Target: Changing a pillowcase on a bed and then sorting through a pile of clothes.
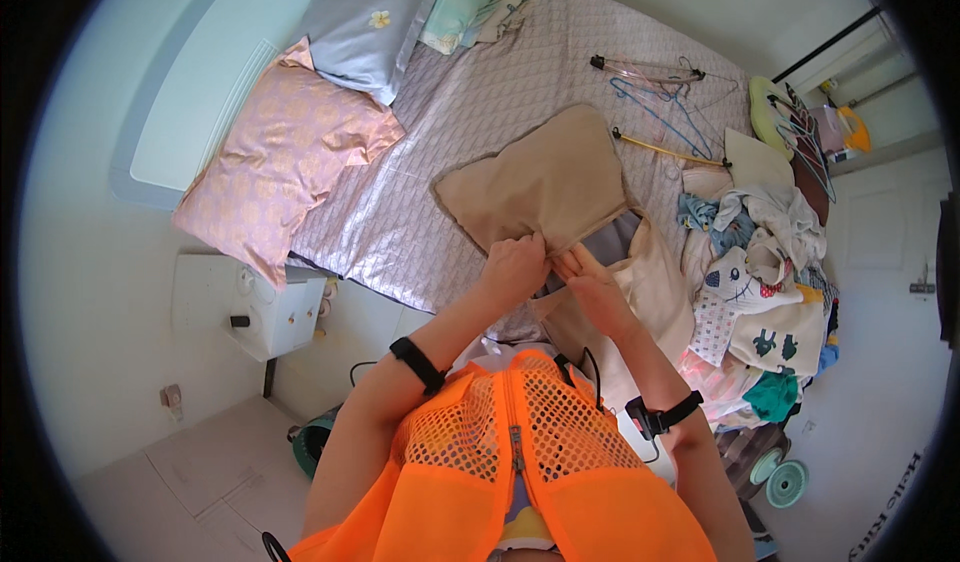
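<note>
A tan cushion (pixel 547 168) with a corded edge lies at a slant on the bed, its near edge towards me. My left hand (pixel 514 268) is closed on that near edge, bunching the cloth. Right beside it, the fingers of my right hand (pixel 594 284) hold the same edge, close to the left fingertips. Beige cloth (pixel 652 281) with a grey inner side (pixel 611 239) spreads from under the cushion, beneath my right forearm and down towards my body. What lies between the fingertips is too small to make out.
Patterned bedspread (pixel 525 59) covers the bed. A pink pillow (pixel 262 149), grey pillow (pixel 367 29) and green folded cloth (pixel 461 7) lie left. Clothes hangers (pixel 660 104) lie far right, near piled clothes (pixel 757 284). A white nightstand (pixel 277 314) stands by the near left corner.
</note>
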Available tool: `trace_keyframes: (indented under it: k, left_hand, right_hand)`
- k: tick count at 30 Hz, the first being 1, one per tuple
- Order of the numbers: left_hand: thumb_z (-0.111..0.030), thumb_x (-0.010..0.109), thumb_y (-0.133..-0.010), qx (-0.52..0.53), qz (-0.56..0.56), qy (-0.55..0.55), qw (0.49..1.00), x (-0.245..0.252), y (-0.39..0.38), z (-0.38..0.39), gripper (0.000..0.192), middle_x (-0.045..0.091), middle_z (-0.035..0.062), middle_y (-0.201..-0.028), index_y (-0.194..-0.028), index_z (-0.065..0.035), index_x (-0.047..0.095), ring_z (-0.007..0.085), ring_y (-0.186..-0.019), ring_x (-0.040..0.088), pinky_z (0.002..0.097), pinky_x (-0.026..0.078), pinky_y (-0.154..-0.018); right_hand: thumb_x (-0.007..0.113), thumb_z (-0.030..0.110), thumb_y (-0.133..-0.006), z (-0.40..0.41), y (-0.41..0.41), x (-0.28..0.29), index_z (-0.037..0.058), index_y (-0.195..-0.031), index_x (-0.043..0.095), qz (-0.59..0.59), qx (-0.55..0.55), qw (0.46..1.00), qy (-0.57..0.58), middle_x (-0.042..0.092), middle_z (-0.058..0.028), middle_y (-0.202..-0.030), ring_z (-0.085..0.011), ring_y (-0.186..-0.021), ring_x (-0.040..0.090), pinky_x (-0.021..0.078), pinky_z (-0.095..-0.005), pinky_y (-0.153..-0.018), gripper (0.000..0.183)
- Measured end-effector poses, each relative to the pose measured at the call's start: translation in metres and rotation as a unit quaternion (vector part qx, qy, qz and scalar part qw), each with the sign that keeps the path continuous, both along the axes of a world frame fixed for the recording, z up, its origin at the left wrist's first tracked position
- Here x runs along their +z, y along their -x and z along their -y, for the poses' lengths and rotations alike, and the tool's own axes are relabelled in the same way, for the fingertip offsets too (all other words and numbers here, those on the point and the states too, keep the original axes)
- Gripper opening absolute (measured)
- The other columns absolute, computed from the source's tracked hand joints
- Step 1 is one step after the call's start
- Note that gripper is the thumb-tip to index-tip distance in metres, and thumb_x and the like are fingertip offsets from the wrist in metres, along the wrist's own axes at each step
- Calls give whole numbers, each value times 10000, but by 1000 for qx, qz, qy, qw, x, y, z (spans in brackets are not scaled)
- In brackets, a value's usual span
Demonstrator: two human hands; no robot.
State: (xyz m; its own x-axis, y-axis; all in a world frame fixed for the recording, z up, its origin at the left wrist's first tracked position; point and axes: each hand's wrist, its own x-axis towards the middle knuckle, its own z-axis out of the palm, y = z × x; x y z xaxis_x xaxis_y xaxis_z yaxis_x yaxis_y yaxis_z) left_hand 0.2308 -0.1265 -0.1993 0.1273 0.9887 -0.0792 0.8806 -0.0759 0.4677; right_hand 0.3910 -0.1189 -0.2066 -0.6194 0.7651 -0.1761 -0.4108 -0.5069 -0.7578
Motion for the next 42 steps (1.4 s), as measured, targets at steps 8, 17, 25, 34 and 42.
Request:
trace_keyframes:
  k: [8,17,25,34,42]
  left_hand:
    - [-174,534,-790,-155,42,-127,979,55,-36,19,142,566,98,-653,-740,-51,484,261,-608,597,390,457,-529]
    - [-145,528,-753,-297,-10,-48,954,87,-62,24,91,600,114,-743,-752,-57,551,259,-664,622,367,477,-543]
    - [-152,527,-805,-37,-19,5,999,49,14,20,96,618,138,-822,-799,-62,557,319,-704,601,422,464,-578]
    - [-82,432,-834,-111,54,203,971,-67,92,-13,226,591,176,-1004,-1003,-94,581,364,-901,565,425,446,-781]
    - [-136,574,-785,-215,-104,43,970,-121,80,-57,508,278,54,-1424,-1269,-233,457,349,-1300,241,502,272,-1025]
  right_hand:
    - [503,51,-774,-11,-23,-29,11,-1105,537,418,6,657,-628,563,-131,-1127,-299,-1107,493,364,-388,-964,335]
    - [521,90,-779,-37,12,-43,27,-1107,537,456,159,649,-588,560,-122,-1128,-302,-1105,485,354,-394,-968,335]
    - [539,139,-784,-19,-13,-31,57,-1096,545,425,143,588,-673,561,-97,-1122,-283,-1099,479,341,-391,-967,323]
    - [530,83,-772,11,-56,-68,93,-1229,453,615,304,533,-496,455,-56,-1277,-237,-1130,458,355,-355,-942,463]
    - [550,63,-760,-19,-12,-87,183,-1266,415,620,129,658,-408,411,-58,-1310,-279,-942,574,501,-357,-675,537]
